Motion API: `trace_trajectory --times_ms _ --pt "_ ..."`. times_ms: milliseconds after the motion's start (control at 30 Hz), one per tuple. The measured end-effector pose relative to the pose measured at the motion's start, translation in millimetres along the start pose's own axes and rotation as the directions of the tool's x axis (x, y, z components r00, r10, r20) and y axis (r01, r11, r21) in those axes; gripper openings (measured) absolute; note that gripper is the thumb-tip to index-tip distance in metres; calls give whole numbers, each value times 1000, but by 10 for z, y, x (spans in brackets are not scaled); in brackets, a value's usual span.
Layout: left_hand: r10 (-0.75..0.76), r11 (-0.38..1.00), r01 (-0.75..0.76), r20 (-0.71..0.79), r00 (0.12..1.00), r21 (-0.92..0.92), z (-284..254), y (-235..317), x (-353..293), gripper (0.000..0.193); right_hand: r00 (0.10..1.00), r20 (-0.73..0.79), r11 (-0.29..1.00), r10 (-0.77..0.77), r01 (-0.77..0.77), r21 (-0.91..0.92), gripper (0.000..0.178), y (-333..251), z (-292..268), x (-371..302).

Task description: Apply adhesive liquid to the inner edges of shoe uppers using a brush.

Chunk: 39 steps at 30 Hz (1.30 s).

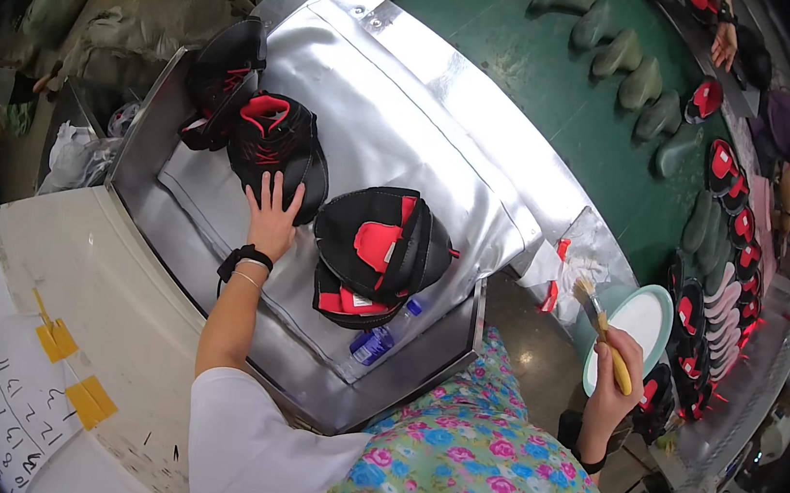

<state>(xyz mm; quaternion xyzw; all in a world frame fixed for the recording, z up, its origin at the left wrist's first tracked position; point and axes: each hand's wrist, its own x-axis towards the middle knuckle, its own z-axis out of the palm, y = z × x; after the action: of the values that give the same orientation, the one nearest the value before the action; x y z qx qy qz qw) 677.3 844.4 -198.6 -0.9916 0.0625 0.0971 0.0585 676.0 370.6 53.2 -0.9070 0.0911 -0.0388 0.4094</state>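
Note:
My left hand (270, 228) lies with its fingers spread on the toe of a black shoe upper (303, 153) with red lacing and a red lining. Another black and red upper (214, 80) rests just beyond it. To the right of that hand sits a small pile of black uppers (425, 255) with red linings, partly over a clear bottle with a blue label (371, 345). My right hand (603, 407) is closed round the yellow handle of a brush (617, 364), its bristles pointing up and left. Beside the brush is a pale green bowl (587, 374) with white content.
A shiny metal tray (415, 410) holds the uppers. Beyond it runs a green belt (495, 49) with several grey shoe lasts (620, 54). Rows of black and red shoe parts (746, 228) line the right. A co-worker's hand (725, 43) shows at the upper right.

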Motion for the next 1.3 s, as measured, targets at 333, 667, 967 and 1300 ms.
trace_trajectory --times_ms 333,667,967,1300 --pt "-27 998 37 -189 982 50 48 0 96 68 999 40 999 1 -2 37 16 178 -29 -35" --pt "-141 969 215 -453 880 117 180 90 312 55 990 92 994 -106 107 3 15 449 -72 -87" --pt "-199 971 239 -555 808 0 114 -50 347 71 993 99 997 -69 67 26 14 767 -50 -141" --pt "-498 859 157 -728 471 -487 -1519 -269 418 28 984 100 978 -150 133 162 14 461 -211 -76"
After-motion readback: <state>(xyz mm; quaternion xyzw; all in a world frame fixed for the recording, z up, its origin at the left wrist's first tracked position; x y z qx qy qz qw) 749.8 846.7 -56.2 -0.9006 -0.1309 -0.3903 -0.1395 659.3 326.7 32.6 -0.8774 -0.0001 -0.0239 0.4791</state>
